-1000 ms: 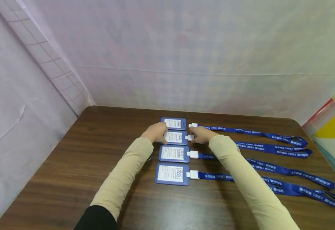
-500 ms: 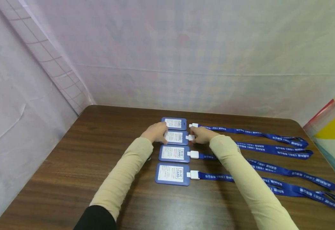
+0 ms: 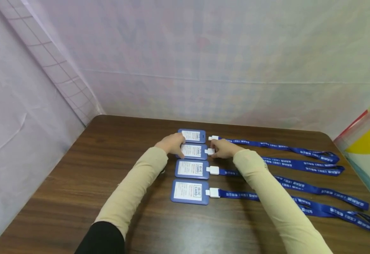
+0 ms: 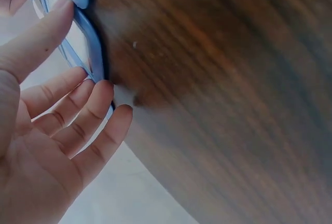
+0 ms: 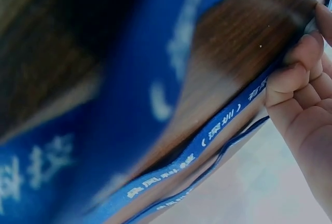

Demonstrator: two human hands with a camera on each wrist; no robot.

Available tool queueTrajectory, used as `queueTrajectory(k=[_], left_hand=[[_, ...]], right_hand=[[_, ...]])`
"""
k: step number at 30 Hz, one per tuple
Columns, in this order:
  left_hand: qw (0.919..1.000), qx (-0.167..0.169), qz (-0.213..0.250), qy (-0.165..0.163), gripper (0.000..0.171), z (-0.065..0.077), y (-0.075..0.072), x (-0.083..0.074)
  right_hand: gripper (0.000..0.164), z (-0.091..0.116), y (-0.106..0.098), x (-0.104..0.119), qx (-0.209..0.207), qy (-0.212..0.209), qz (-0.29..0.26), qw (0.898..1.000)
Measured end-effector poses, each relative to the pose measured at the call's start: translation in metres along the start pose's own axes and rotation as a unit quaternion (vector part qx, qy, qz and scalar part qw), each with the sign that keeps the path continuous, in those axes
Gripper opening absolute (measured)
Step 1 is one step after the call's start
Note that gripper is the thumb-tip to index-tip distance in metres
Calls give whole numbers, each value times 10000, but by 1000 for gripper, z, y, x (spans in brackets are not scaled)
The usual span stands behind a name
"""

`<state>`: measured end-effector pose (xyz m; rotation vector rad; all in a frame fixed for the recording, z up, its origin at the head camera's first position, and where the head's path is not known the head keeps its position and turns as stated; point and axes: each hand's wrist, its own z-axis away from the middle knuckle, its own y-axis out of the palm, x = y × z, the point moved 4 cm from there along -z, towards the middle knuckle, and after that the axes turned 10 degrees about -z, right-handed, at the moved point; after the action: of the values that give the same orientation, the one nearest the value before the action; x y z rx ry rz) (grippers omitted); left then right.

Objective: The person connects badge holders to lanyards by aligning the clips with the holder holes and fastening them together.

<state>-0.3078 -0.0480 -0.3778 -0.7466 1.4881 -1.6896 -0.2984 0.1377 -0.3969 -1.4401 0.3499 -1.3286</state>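
Observation:
My left hand [image 3: 171, 145] grips the left end of a blue ID card holder [image 3: 195, 151], the second from the back. In the left wrist view its thumb [image 4: 47, 33] lies at one edge and the fingertips at another. At that holder's right end, my right hand [image 3: 224, 148] pinches the white clip [image 3: 210, 152] of a blue lanyard [image 3: 294, 164]. The holder lies flat, its clip meeting its slotted end. The right wrist view shows curled fingers [image 5: 301, 73] at the lanyard's end; the clip is mostly hidden there.
Behind lies a holder [image 3: 192, 136] with its lanyard clip [image 3: 214, 138] a little apart. Nearer me, two holders [image 3: 192, 169] [image 3: 190, 192] have clips at their right ends. Lanyards run right across the brown table [image 3: 77, 197]. White cloth [image 3: 204, 60] hangs behind.
Both hands stay at the same holder and clip. The left forearm has shifted slightly left; otherwise little differs.

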Motion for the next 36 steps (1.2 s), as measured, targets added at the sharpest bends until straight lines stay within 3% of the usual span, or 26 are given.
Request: queueTrajectory(k=[4,11,21,25,31,36], left_hand=[[9998,-69,194,61,54,2,1,4],[9993,-141,353,-4,56,10,2,9],[9988,-416,194,-191,40,26,1,16],[9985,-455,259,-159,39,33,-2,21],[9979,-541,341,-108,39,42,-6,26],[9975,-526,442,-162,41,47,-4,28]], right_hand=[[29,1,-3,0,12,-159,-160,9997],[33,5,-8,2,61,-191,-350,9992],[19,8,-21,-7,-691,-817,30,9943],[17,9,-26,-8,-849,-779,165,9932],[26,8,-39,-13,-929,-352,7,9951],[31,6,-47,-16,-787,-238,90,9966]])
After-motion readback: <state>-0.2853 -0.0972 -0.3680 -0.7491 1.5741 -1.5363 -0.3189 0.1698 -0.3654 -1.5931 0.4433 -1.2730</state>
